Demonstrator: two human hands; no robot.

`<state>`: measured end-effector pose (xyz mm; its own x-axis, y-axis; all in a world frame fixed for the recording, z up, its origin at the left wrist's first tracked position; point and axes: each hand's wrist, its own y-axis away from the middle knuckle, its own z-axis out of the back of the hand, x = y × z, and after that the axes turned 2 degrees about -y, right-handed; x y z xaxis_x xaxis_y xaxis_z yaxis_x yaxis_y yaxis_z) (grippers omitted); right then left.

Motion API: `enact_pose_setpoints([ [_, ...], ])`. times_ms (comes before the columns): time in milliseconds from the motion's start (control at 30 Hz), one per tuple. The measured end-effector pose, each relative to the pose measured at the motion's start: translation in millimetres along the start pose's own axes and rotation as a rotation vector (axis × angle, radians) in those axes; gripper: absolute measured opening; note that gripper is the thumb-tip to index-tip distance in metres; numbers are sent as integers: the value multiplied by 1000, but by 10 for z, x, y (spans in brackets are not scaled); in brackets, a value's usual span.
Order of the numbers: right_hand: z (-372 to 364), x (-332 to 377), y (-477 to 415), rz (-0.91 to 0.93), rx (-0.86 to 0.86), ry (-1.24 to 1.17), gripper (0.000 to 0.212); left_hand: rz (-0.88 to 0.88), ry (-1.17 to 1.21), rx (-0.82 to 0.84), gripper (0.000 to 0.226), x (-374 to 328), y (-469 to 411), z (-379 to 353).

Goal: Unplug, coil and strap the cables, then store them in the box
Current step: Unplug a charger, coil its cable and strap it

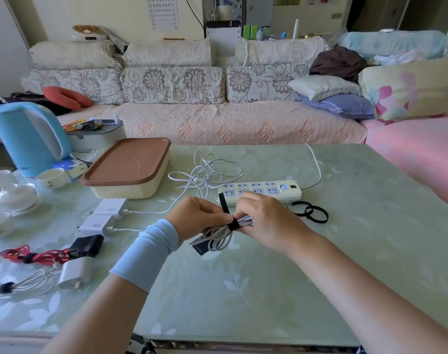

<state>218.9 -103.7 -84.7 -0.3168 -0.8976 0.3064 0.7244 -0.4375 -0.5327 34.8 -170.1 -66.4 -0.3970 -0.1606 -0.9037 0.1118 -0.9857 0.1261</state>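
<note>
While a black strap (233, 224) sits round it, a coiled cable (217, 237) is gripped by both hands

Left of the power strip (261, 191), the lidded box (127, 169) is set on the table (268, 290). Just in front of that strip, the coil's left part is pinched by the curled fingers of the left hand (194, 215), wrist bent inward. Its right end is clasped in the right hand (266, 215), knuckles turned up.

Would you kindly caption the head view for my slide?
Left hand and right hand wrap a black strap round a coiled white cable near the power strip and box.
</note>
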Motion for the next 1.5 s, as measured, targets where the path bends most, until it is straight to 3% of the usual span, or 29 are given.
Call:
enact_pose_setpoints([
  [100, 15, 19, -13, 86, -64, 8, 22, -15, 117, 24, 16, 33, 5, 10],
  [233, 38, 35, -26, 166, -136, 28, 16, -56, 265, 161, 43, 69, -16, -12],
  [300, 21, 30, -7, 182, -152, 29, 17, -63, 153, 219, 31, 56, 1, -22],
  [433, -3, 19, -25, 121, -191, -8, 23, -56, -6, 160, 26, 52, -13, -1],
  [500, -10, 30, -75, 62, -169, 11, 32, -43, 8, 118, 16, 54, -14, -5],
  [567, 21, 33, -70, -30, -44, 39, 58, -41, -28, 24, 7, 83, -40, -20],
  [633, 87, 46, -8, -176, 104, -101, 78, -40, -97, -80, 3, 122, -72, -31],
  [667, 120, 58, 19, -265, 132, -222, 78, -50, -168, -107, 6, 143, -96, -37],
  [767, 134, 8, 18, -504, 20, -407, 52, -102, -331, -100, 14, 146, -123, -88],
  [867, 90, -59, -20, -623, 87, -415, 22, -214, -422, -114, 8, 103, -150, -198],
  [933, 54, -89, -2, -653, 100, -480, 14, -254, -501, -95, 10, 90, -187, -245],
  [1067, 61, -116, 40, -696, 9, -550, 12, -249, -525, -35, 12, 107, -192, -273],
  [1167, 44, -99, 50, -655, 8, -520, 11, -197, -499, -93, 6, 83, -155, -280],
  [1333, 104, -87, 45, -544, -67, -521, 7, -126, -443, -45, 25, 86, -118, -218],
  [1500, 109, -58, 32, -513, -28, -561, 4, -217, -398, -115, 18, 97, -82, -195],
])
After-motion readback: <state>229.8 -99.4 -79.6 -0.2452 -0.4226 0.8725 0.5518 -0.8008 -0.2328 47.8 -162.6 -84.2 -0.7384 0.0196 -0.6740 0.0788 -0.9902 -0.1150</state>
